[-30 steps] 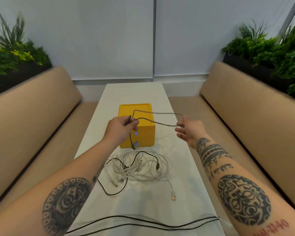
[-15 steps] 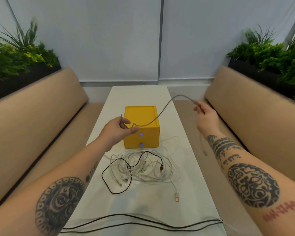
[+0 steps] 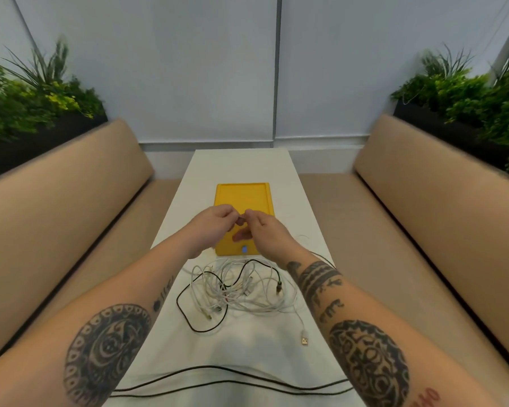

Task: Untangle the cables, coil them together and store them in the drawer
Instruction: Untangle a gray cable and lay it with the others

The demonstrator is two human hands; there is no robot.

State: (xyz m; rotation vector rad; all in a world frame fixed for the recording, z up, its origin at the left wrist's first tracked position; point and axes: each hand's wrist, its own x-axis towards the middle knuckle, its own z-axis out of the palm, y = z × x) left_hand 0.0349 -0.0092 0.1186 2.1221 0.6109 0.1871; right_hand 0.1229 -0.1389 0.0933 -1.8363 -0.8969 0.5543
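My left hand [image 3: 210,227] and my right hand [image 3: 266,235] meet fingertip to fingertip above the yellow drawer box [image 3: 241,198], both pinched on the grey cable. Most of that cable is hidden by my fingers; a thin strand [image 3: 320,256] trails past my right wrist. The box's drawers are shut, and a blue knob [image 3: 244,249] shows on its front. Just in front of the box lies a tangle of white and black cables [image 3: 241,289] on the white table [image 3: 241,163], with a USB plug [image 3: 305,341] sticking out towards me.
A long black cable [image 3: 232,377] runs doubled across the table's near edge. Tan padded benches [image 3: 423,201] flank the narrow table on both sides. Planters with green plants [image 3: 467,92] stand behind the bench backs.
My right hand has swung in from the far right to meet my left hand over the box, bringing the grey cable's span together. The view has tilted slightly down.
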